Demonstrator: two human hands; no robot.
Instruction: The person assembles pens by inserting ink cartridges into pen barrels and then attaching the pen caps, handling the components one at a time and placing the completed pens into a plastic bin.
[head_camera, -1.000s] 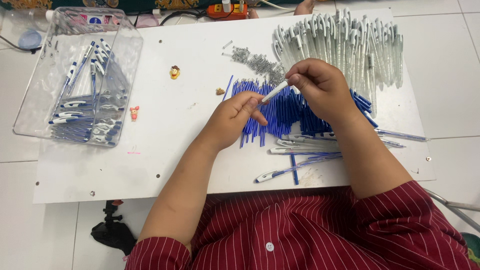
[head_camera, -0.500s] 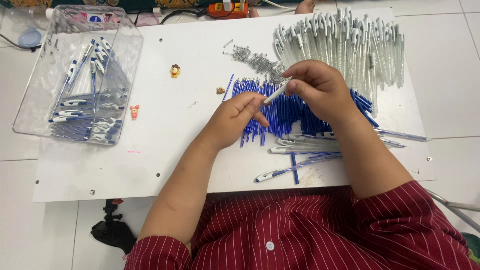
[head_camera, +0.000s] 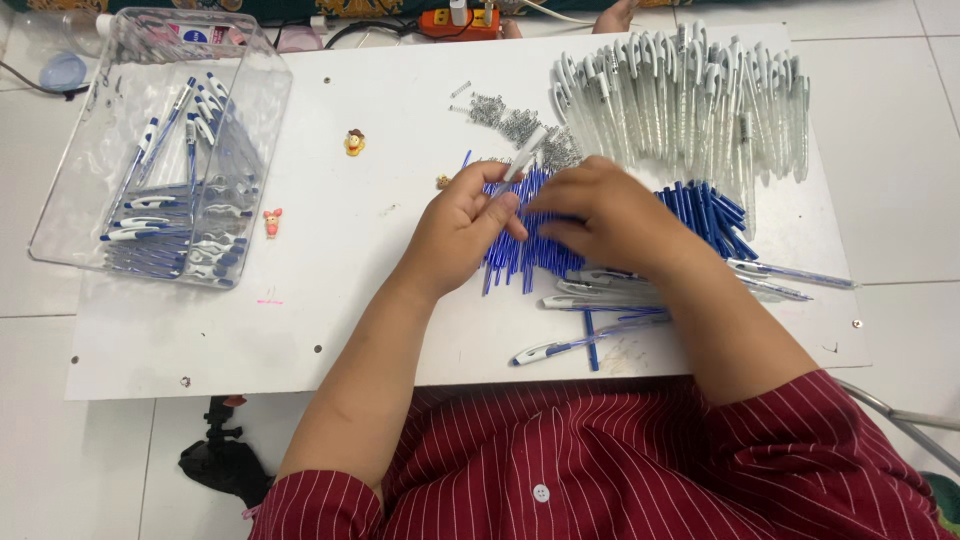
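Note:
My left hand (head_camera: 462, 232) holds a white pen barrel (head_camera: 524, 156) upright by its lower end, over a heap of blue ink refills (head_camera: 700, 212) in the middle of the white table (head_camera: 330, 290). My right hand (head_camera: 600, 218) lies palm down on the refills right beside it, fingertips among them; I cannot see whether it pinches one. A pile of small metal springs (head_camera: 512, 122) lies just beyond the hands. A broad row of empty white barrels (head_camera: 690, 100) fills the far right. A few finished pens (head_camera: 590, 295) lie under my right wrist.
A clear plastic bin (head_camera: 110, 160) with several assembled blue-and-white pens stands at the far left. Two small toy figures (head_camera: 354, 142) (head_camera: 272, 222) lie between bin and hands. An orange power strip (head_camera: 455, 20) sits beyond the table. A black stand (head_camera: 225, 460) is below the front edge.
My right hand has come down from the top of the white barrel onto the blue refills. My left hand now holds the barrel alone.

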